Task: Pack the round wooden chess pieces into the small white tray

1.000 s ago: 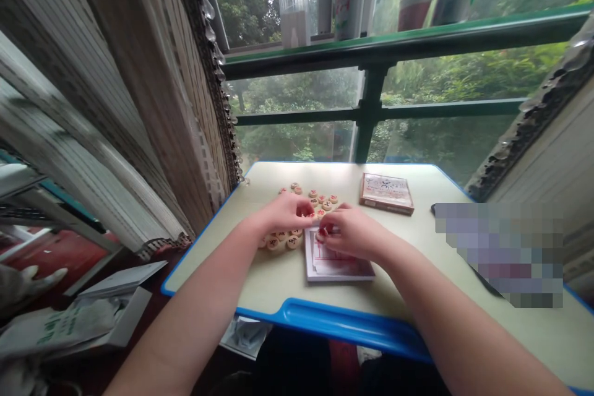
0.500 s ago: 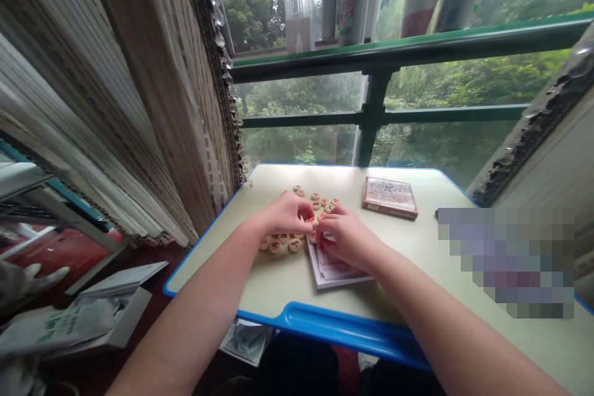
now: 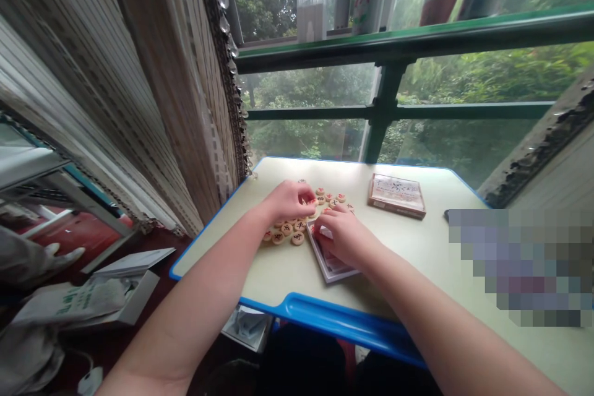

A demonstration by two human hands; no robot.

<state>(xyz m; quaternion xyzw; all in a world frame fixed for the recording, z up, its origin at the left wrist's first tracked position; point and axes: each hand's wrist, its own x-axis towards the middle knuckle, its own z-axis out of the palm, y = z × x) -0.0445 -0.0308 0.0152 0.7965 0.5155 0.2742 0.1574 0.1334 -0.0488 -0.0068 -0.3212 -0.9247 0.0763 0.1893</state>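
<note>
Round pieces (image 3: 286, 229) marked in red and black are spread on the pale, blue-edged table (image 3: 408, 260), around and beyond the left hand (image 3: 294, 199), whose thumb and fingers are curled low among them, though whether a piece is gripped cannot be told. The right hand (image 3: 344, 235) is placed over a flat, white-edged case (image 3: 330, 273) just beside the pieces, its fingers bent and something white partly seen beneath them, but whether anything is clamped there cannot be told. A flat printed box (image 3: 396, 193) is set farther back.
</note>
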